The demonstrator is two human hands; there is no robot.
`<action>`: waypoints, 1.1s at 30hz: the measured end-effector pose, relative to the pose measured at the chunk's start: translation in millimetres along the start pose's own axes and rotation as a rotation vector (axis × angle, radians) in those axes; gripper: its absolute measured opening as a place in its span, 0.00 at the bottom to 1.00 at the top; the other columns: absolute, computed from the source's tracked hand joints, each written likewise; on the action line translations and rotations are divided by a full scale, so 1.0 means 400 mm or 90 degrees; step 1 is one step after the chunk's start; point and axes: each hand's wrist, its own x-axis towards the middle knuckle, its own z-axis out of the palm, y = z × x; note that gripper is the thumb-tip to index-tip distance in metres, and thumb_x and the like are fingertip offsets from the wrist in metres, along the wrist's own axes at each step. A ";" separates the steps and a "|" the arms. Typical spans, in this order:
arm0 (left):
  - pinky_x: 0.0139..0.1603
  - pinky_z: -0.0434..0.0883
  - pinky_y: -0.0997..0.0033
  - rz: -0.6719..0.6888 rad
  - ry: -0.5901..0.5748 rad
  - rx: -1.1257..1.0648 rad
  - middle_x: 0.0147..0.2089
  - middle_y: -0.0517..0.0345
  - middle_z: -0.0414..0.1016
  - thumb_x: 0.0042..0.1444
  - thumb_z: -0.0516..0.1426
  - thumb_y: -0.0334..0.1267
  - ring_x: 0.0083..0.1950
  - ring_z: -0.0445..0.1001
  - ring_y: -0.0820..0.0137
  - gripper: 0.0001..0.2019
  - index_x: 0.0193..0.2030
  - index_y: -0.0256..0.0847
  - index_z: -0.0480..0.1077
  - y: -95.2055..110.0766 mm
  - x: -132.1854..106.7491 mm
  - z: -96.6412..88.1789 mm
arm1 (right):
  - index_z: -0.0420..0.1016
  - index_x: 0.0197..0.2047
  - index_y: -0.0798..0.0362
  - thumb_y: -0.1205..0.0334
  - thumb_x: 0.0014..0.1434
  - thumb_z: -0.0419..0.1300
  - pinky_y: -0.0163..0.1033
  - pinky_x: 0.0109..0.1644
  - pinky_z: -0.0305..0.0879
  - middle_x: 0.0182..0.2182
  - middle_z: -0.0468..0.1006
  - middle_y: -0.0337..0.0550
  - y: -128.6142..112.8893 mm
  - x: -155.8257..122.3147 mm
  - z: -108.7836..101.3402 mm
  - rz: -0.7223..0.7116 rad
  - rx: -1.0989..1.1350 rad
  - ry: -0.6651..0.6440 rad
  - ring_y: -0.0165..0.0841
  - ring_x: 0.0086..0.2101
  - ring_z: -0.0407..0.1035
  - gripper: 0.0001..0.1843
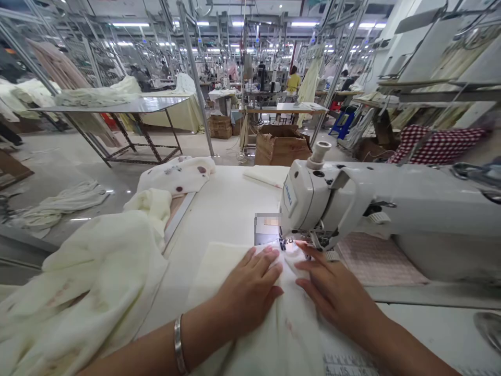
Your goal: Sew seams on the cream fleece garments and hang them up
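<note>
A piece of cream fabric (219,269) lies on the white sewing table (225,206) and runs under the needle of a white sewing machine (352,201). My left hand (250,284) rests flat on the fabric just left of the presser foot, fingers stretched out. My right hand (332,290) lies flat on the fabric to the right, its fingertips at the needle. Neither hand grips anything. A silver bangle (179,344) sits on my left wrist.
A heap of cream cloth (78,292) hangs over the table's left side, with a spotted piece (178,175) behind it. A cardboard box (279,143) stands on the floor beyond. Farther off are metal tables, racks, red checked cloth (438,143) and other workers.
</note>
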 end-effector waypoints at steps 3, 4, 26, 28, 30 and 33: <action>0.62 0.55 0.50 0.020 -0.005 0.012 0.62 0.48 0.59 0.61 0.49 0.39 0.64 0.54 0.58 0.16 0.55 0.39 0.60 0.003 -0.008 -0.001 | 0.70 0.36 0.50 0.59 0.61 0.51 0.37 0.35 0.70 0.34 0.77 0.41 0.031 0.018 0.024 0.071 0.000 -0.009 0.34 0.34 0.73 0.08; 0.62 0.55 0.51 0.028 -0.009 0.015 0.62 0.49 0.59 0.61 0.49 0.40 0.64 0.55 0.58 0.16 0.55 0.39 0.60 0.003 -0.007 -0.005 | 0.70 0.34 0.50 0.60 0.62 0.50 0.36 0.33 0.70 0.32 0.77 0.41 0.049 0.023 0.025 0.081 -0.005 0.000 0.33 0.33 0.72 0.09; 0.59 0.53 0.55 0.034 0.018 0.064 0.60 0.48 0.61 0.63 0.46 0.48 0.59 0.60 0.61 0.17 0.50 0.41 0.64 -0.031 0.033 -0.015 | 0.56 0.62 0.65 0.49 0.63 0.46 0.60 0.57 0.58 0.55 0.65 0.61 0.028 -0.012 0.014 -0.027 -0.175 -0.234 0.47 0.56 0.60 0.32; 0.59 0.53 0.55 0.020 0.017 0.062 0.60 0.48 0.61 0.62 0.47 0.49 0.59 0.60 0.61 0.16 0.49 0.41 0.64 -0.042 0.047 -0.013 | 0.59 0.60 0.64 0.48 0.63 0.46 0.60 0.55 0.60 0.53 0.68 0.61 0.035 0.005 0.012 0.004 -0.160 -0.246 0.48 0.53 0.63 0.31; 0.60 0.52 0.54 -0.004 0.028 0.051 0.60 0.47 0.61 0.61 0.48 0.50 0.61 0.59 0.61 0.18 0.50 0.39 0.63 -0.050 0.060 -0.010 | 0.62 0.59 0.61 0.48 0.63 0.46 0.58 0.54 0.62 0.51 0.70 0.58 0.041 0.016 0.012 0.028 -0.153 -0.251 0.48 0.52 0.64 0.30; 0.62 0.51 0.53 -0.030 0.029 0.029 0.61 0.45 0.60 0.59 0.51 0.52 0.64 0.55 0.60 0.24 0.54 0.36 0.59 -0.061 0.072 -0.002 | 0.64 0.58 0.58 0.47 0.62 0.47 0.57 0.52 0.65 0.51 0.71 0.55 0.053 0.023 0.013 0.041 -0.161 -0.254 0.47 0.52 0.65 0.29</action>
